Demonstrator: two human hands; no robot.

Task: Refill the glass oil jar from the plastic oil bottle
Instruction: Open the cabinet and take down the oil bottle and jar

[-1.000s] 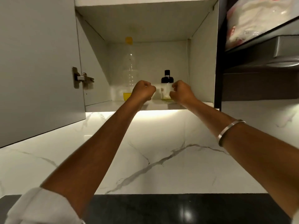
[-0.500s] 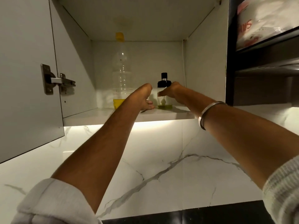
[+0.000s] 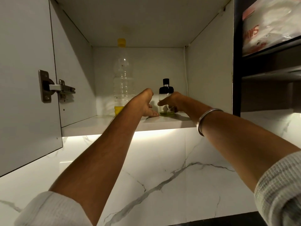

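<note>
your right hand (image 3: 171,101) wraps the glass oil jar (image 3: 166,101) on the cabinet shelf (image 3: 162,123); lift it straight out. your left hand (image 3: 145,105), fingers relaxed, rests beside the plastic oil bottle (image 3: 123,79); grip low.

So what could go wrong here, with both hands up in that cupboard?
Three risks, I'd guess:
1. The right hand grips the glass jar at arm's length on a high shelf; a slip could drop it and break it.
2. The left hand lies open right beside the tall plastic bottle, which holds little oil and might tip if nudged.
3. The open cupboard door hangs close to the head.
</note>
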